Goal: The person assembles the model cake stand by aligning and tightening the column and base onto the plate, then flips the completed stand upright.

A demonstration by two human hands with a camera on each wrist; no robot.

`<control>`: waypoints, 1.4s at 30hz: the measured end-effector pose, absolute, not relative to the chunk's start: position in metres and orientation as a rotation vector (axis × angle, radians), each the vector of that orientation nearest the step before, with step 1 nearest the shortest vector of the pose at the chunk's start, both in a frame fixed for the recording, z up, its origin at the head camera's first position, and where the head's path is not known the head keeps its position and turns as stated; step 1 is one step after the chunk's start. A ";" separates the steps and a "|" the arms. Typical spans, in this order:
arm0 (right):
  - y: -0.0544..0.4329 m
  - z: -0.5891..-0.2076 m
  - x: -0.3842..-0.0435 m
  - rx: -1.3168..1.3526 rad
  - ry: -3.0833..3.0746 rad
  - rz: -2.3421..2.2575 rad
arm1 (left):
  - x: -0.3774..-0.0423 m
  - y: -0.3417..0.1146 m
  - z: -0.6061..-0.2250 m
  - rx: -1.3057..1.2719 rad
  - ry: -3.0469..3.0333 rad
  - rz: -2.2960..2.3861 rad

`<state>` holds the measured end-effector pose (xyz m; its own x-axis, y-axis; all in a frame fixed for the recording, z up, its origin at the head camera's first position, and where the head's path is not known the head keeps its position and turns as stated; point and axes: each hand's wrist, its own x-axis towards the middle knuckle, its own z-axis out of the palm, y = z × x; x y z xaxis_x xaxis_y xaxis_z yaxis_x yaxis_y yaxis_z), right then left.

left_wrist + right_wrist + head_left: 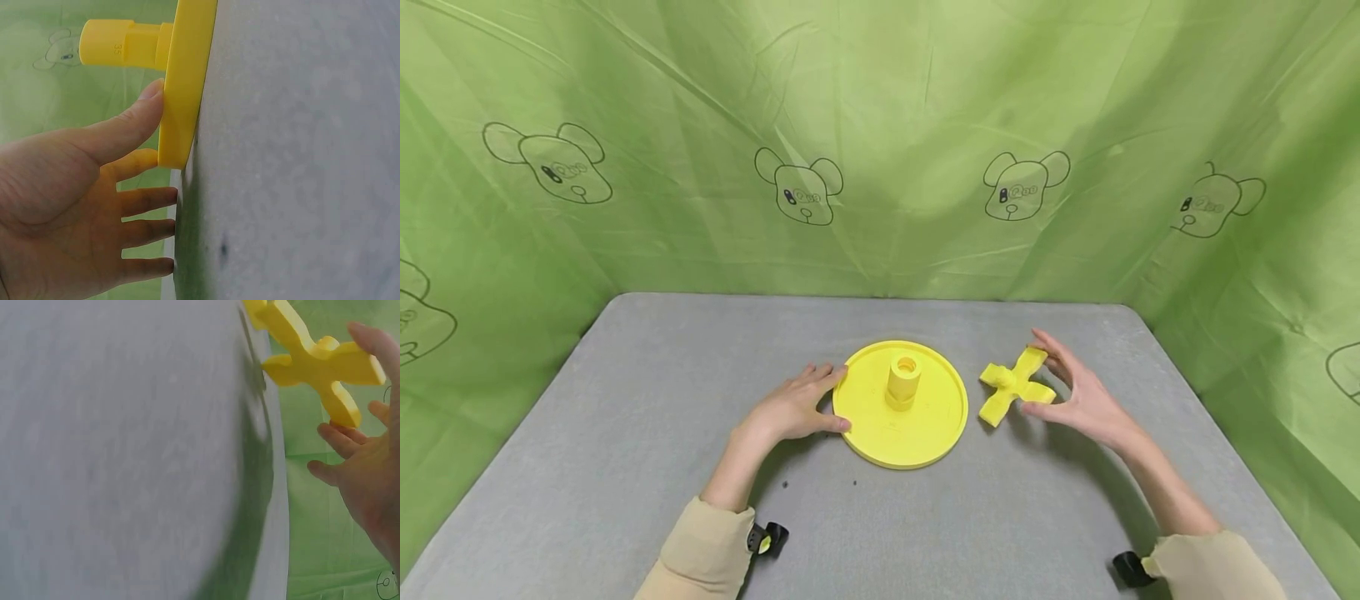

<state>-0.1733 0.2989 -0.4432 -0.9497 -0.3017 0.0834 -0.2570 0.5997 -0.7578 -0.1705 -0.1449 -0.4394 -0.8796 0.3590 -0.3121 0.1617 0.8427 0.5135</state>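
Note:
A round yellow base (865,437) with a raised rim lies on the table, a hollow upright post (902,387) at its centre. Against the base's left edge rests my left hand (793,406), thumb and index finger at the rim and the other fingers spread. In the left wrist view the post (119,45) bears the number 35. My right hand (1078,400) holds a yellow four-armed cross piece (1013,385) with a small knob at its middle. Thumb and fingers pinch two neighbouring arms. The cross (312,362) hangs tilted over the table in the right wrist view.
The grey table (700,350) is bordered by green cloth walls (887,100) printed with cartoon heads. A few small dark specks lie on the table in front of the base. Both wrists carry small black cameras (775,540).

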 end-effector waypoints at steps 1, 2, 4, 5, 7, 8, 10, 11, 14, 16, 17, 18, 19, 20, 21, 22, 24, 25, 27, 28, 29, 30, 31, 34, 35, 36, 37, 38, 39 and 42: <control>0.297 -0.442 -0.173 -0.480 2.745 -1.337 | -0.170 -0.145 -0.440 0.387 2.620 0.680; 0.296 -0.440 -0.173 -0.484 2.728 -1.387 | -0.171 -0.145 -0.440 0.387 2.620 0.680; 0.292 -0.439 -0.174 -0.491 2.695 -1.479 | -0.171 -0.145 -0.441 0.387 2.620 0.682; 0.290 -0.438 -0.174 -0.496 2.680 -1.523 | -0.171 -0.145 -0.441 0.387 2.620 0.682; 0.286 -0.438 -0.174 -0.519 2.652 -1.605 | -0.171 -0.144 -0.441 0.388 2.620 0.682; 0.283 -0.438 -0.174 -0.525 2.628 -1.657 | -0.171 -0.144 -0.441 0.388 2.620 0.683; 0.277 -0.436 -0.175 -0.530 2.578 -1.757 | -0.171 -0.144 -0.441 0.388 2.621 0.683; 0.274 -0.435 -0.175 -0.533 2.553 -1.809 | -0.171 -0.144 -0.441 0.388 2.621 0.682; 0.264 -0.432 -0.176 -0.548 2.473 -1.961 | -0.171 -0.144 -0.441 0.388 2.622 0.680; 0.258 -0.429 -0.177 -0.559 2.443 -2.028 | -0.172 -0.143 -0.441 0.390 2.622 0.680; 0.254 -0.427 -0.177 -0.560 2.439 -2.048 | -0.172 -0.143 -0.441 0.391 2.622 0.680; 0.251 -0.426 -0.178 -0.560 2.435 -2.065 | -0.172 -0.143 -0.441 0.392 2.623 0.680; 0.248 -0.425 -0.178 -0.554 2.436 -2.077 | -0.172 -0.143 -0.442 0.393 2.624 0.680; 0.245 -0.423 -0.178 -0.545 2.437 -2.085 | -0.172 -0.143 -0.442 0.395 2.625 0.680; 0.243 -0.422 -0.178 -0.537 2.432 -2.095 | -0.172 -0.143 -0.442 0.395 2.624 0.681; 0.240 -0.421 -0.178 -0.531 2.425 -2.107 | -0.172 -0.143 -0.442 0.395 2.623 0.683; 0.234 -0.420 -0.179 -0.517 2.416 -2.125 | -0.172 -0.144 -0.442 0.396 2.623 0.686; 0.231 -0.419 -0.179 -0.513 2.411 -2.133 | -0.172 -0.144 -0.442 0.397 2.623 0.687; 0.224 -0.417 -0.181 -0.509 2.406 -2.145 | -0.172 -0.144 -0.442 0.395 2.623 0.688; 0.221 -0.417 -0.181 -0.510 2.402 -2.151 | -0.173 -0.144 -0.442 0.395 2.624 0.687; 0.218 -0.416 -0.182 -0.510 2.401 -2.154 | -0.173 -0.144 -0.442 0.395 2.624 0.685; 0.214 -0.415 -0.183 -0.512 2.400 -2.156 | -0.173 -0.144 -0.442 0.393 2.624 0.682; 0.211 -0.414 -0.184 -0.514 2.396 -2.159 | -0.173 -0.144 -0.442 0.392 2.623 0.682; 0.202 -0.410 -0.186 -0.525 2.391 -2.151 | -0.173 -0.145 -0.442 0.393 2.620 0.680; 0.198 -0.409 -0.186 -0.529 2.393 -2.144 | -0.173 -0.145 -0.442 0.394 2.620 0.680; 0.195 -0.407 -0.187 -0.536 2.391 -2.140 | -0.173 -0.145 -0.442 0.396 2.620 0.679; 0.192 -0.406 -0.188 -0.543 2.391 -2.135 | -0.173 -0.145 -0.442 0.397 2.621 0.681; 0.189 -0.404 -0.188 -0.549 2.395 -2.127 | -0.173 -0.145 -0.442 0.399 2.622 0.681; 0.187 -0.403 -0.189 -0.556 2.399 -2.118 | -0.173 -0.145 -0.442 0.401 2.623 0.680; 0.179 -0.400 -0.190 -0.579 2.402 -2.098 | -0.173 -0.145 -0.442 0.404 2.623 0.680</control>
